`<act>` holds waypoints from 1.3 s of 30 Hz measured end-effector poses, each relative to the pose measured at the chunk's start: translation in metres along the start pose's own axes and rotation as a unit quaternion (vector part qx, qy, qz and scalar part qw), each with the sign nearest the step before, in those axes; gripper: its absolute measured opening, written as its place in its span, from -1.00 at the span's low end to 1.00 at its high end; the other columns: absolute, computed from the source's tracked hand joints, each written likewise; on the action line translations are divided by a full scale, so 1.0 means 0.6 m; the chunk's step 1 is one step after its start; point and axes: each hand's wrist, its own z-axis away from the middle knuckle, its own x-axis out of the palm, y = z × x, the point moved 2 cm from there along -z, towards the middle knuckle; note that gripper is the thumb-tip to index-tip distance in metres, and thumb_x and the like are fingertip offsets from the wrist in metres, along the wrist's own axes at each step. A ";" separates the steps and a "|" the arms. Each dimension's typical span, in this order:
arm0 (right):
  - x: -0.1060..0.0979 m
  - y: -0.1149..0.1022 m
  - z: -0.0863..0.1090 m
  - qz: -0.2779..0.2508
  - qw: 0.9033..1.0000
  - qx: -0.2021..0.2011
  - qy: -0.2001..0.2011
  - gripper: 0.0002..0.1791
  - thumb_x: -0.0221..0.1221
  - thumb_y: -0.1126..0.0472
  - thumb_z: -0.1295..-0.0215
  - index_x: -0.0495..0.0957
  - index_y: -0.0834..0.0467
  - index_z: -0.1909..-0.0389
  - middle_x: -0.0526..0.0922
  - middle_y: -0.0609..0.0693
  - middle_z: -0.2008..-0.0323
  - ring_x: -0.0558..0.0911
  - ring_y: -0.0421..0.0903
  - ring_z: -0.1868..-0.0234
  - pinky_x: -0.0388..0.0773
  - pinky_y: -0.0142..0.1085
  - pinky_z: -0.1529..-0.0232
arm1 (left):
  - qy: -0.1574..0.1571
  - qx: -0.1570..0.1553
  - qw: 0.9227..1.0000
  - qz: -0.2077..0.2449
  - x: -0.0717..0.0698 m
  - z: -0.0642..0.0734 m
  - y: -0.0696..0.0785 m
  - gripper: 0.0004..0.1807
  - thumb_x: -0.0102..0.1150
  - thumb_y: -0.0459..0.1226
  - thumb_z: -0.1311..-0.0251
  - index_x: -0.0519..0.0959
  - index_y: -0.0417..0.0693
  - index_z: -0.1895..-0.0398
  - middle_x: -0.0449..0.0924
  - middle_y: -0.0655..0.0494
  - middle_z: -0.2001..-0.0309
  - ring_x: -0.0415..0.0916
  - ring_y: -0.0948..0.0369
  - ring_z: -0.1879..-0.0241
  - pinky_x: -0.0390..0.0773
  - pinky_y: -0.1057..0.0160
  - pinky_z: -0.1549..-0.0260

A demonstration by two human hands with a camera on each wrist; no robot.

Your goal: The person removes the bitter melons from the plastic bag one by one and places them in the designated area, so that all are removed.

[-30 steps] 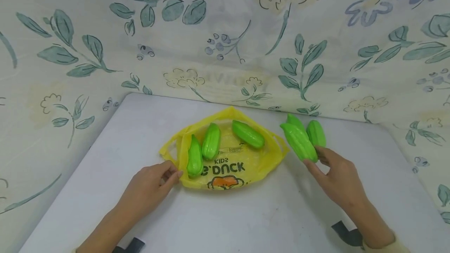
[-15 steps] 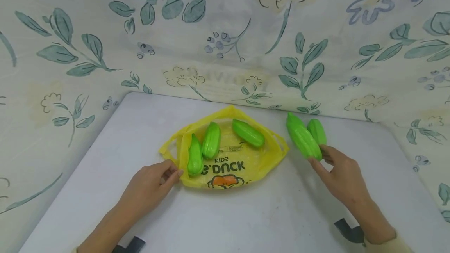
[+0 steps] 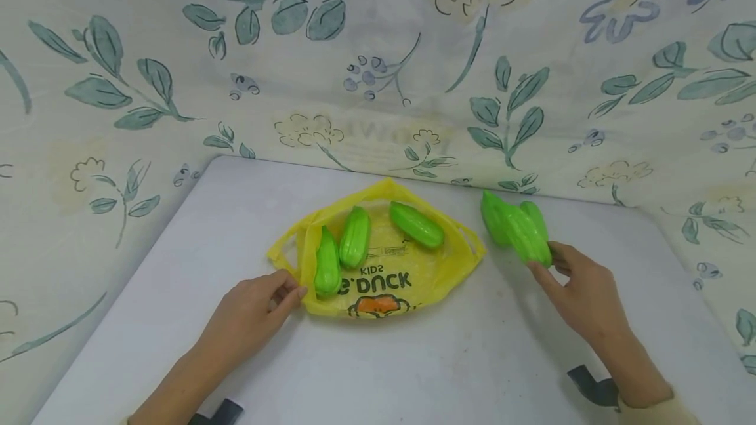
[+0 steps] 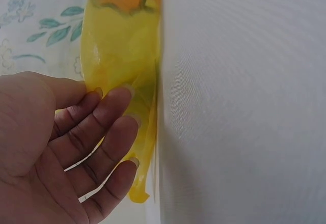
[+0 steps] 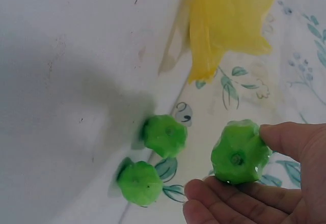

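- My right hand [image 3: 581, 287] has just shifted away from the bag: a second ago the green gourd [image 3: 527, 238] in it was mostly in front of the left one of the loose pair, and now it overlaps the right one more
- My right fingers [image 5: 239, 201] grip that gourd near its lower end, thumb on one side and fingertips on the other, its far end pointing away from me
- The right wrist view shows it apart from the two others, the left loose gourd [image 3: 491, 215] and the right loose gourd [image 3: 536, 214], which stand near the table's far edge, so I judge it to be held up rather than set down
- My left hand [image 3: 254, 307] has not moved; its thumb and forefinger seem to pinch the near left edge of the yellow bag [image 3: 437, 271], though my own hand hides the exact contact
- The bag lies on the table [image 3: 449, 372] just as it did, its three gourds [image 3: 356, 238] unshifted inside
- For the work in hand, I take this to mean the gourds stand divided three and three, with mine now farther from the bag and nearer the right loose gourd, not yet let go
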 end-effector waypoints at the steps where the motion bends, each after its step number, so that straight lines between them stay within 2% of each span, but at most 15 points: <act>1: -0.001 0.001 0.000 -0.001 1.000 0.001 0.000 -0.38 0.26 0.01 -0.51 0.46 0.42 -0.30 0.66 0.42 -0.09 0.67 0.40 -0.07 0.60 0.26 0.00 | -0.001 -0.001 1.000 0.000 0.000 0.000 0.000 -0.86 0.30 -0.14 -0.44 0.61 0.07 0.28 0.61 0.37 0.44 0.47 0.34 0.44 0.51 0.26 0.42; 8: -0.004 0.008 -0.002 0.003 1.000 0.019 -0.002 -0.35 0.26 -0.01 -0.51 0.44 0.43 -0.32 0.63 0.45 -0.10 0.65 0.44 -0.08 0.61 0.26 0.01 | -0.004 -0.008 1.000 -0.003 -0.002 0.000 0.002 -0.86 0.30 -0.13 -0.44 0.61 0.07 0.28 0.62 0.36 0.43 0.47 0.33 0.43 0.52 0.25 0.40; 26: -0.025 0.031 -0.008 -0.009 0.999 0.031 0.013 -0.35 0.24 -0.01 -0.53 0.43 0.47 -0.30 0.62 0.49 -0.09 0.63 0.48 -0.08 0.56 0.31 -0.02 | -0.011 -0.011 1.000 0.002 -0.005 -0.001 0.003 -0.87 0.31 -0.14 -0.44 0.61 0.08 0.28 0.62 0.36 0.43 0.47 0.32 0.44 0.52 0.24 0.40; 39: -0.029 0.055 -0.020 -0.007 0.998 0.066 0.019 -0.33 0.20 -0.03 -0.56 0.40 0.48 -0.32 0.61 0.50 -0.10 0.62 0.47 -0.09 0.60 0.27 0.03 | -0.016 -0.015 1.000 0.002 -0.006 -0.002 0.002 -0.86 0.30 -0.13 -0.44 0.61 0.07 0.27 0.61 0.35 0.43 0.46 0.32 0.44 0.52 0.26 0.41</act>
